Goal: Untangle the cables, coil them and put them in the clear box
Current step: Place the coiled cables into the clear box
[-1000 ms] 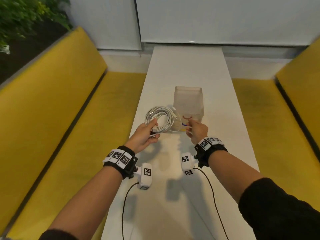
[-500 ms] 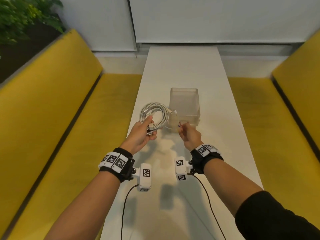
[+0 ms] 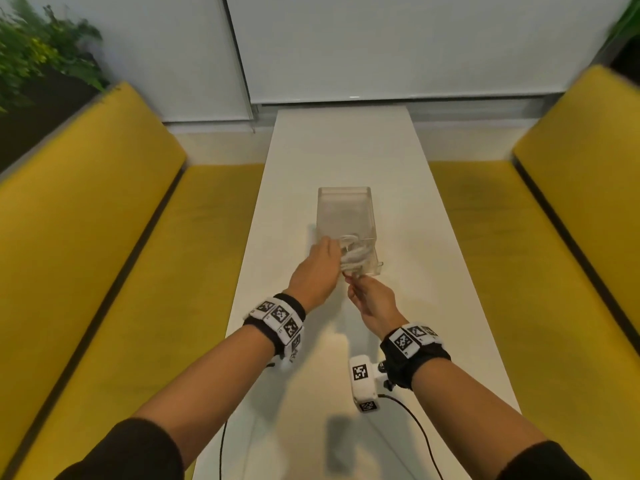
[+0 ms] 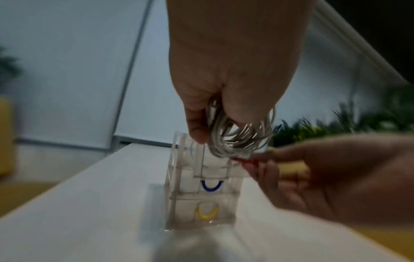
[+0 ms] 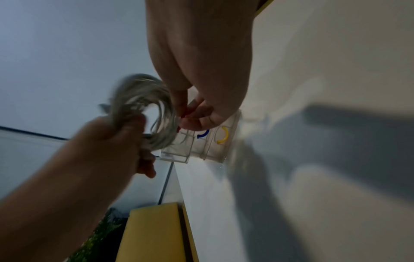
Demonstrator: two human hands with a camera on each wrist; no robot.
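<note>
Cables: one white coiled bundle (image 3: 351, 252), loops gathered and looking free of tangles; held at the near end of the clear box, partly over its open top drawer; not yet released
Clear box: small transparent unit (image 3: 344, 216) of stacked drawers, standing on the white surface (image 3: 346, 150); top drawer pulled toward the person; lower drawer fronts carry a blue handle (image 4: 211, 185) and a yellow handle (image 4: 206, 212), both drawers closed
Left hand: grip (image 3: 320, 263) curled round the bundle from above, thumb and fingers wrapped about the loops; lowering position over the drawer
Right hand: grip (image 3: 372, 297) pinching at the near front of the open drawer, fingertips (image 5: 190, 113) closed on something red there, seemingly its handle; too blurred to be sure; just beside the bundle
Progress: untangling and coiling appear done for this bundle; stowing is under way, judged near its end; what remains is setting the coil fully inside, letting go and probably pushing the drawer shut; whether other cables already lie in the box cannot be told; no loose cable shows elsewhere on the surface
Surroundings: yellow benches (image 3: 104, 237) on both sides of the surface; pale wall panels beyond; green plants (image 3: 41, 50) at far left
</note>
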